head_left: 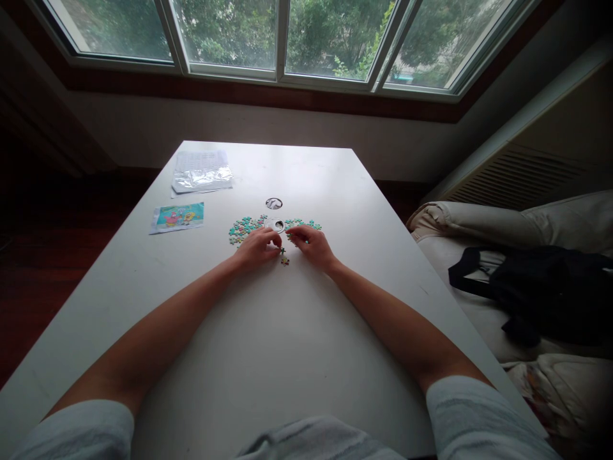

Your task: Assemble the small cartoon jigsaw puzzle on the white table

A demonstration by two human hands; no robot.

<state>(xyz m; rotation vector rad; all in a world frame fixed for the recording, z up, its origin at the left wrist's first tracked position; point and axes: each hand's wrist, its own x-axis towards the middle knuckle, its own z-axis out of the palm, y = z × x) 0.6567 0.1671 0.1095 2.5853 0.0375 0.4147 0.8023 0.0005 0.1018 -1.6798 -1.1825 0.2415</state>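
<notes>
The tabletop [325, 176] allows passage at its far right corner; jigsaw pieces [242, 228] block its middle, a plastic bag [204, 180] far left.

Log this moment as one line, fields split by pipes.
left hand: at puzzle pieces, grip unclear | right hand: at puzzle pieces, grip unclear | picture sheet: on white table, left of pieces

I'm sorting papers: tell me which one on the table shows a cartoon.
The small sheet left of the puzzle pieces: it bears a colourful cartoon print. The whitish papers with shiny plastic, just beyond it, show no such picture.
</notes>
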